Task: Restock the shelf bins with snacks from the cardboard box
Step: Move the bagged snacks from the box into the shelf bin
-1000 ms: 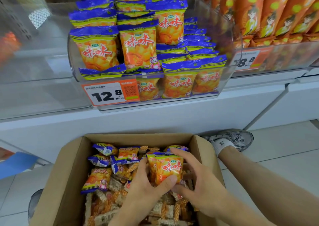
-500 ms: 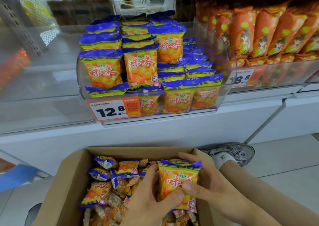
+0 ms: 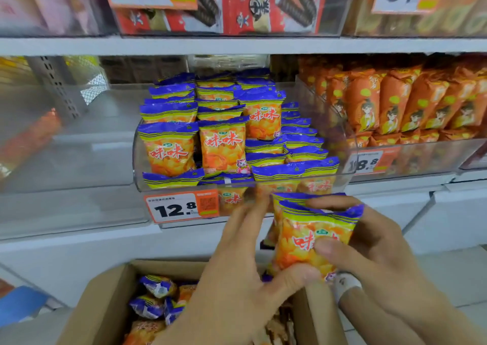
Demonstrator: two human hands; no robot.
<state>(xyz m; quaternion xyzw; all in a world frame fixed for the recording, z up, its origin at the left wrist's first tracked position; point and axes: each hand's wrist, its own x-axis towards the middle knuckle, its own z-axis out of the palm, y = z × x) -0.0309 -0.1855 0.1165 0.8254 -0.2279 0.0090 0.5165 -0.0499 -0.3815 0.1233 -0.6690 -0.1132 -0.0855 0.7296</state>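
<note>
The right hand [image 3: 369,249] grips a stack of snack bags [image 3: 313,239], thumb across the front. The left hand [image 3: 245,273] pinches their lower edge. The bags sit above the cardboard box [image 3: 105,302], just below the clear shelf bin [image 3: 139,160].

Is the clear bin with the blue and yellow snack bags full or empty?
Nearly full: the clear bin holds rows of blue-and-yellow bags stacked above its front wall.

White shelf [image 3: 79,252], clear bin [image 3: 137,160] of snack packs [image 3: 168,148] on it; cardboard box [image 3: 102,302] on floor [image 3: 453,278]
</note>
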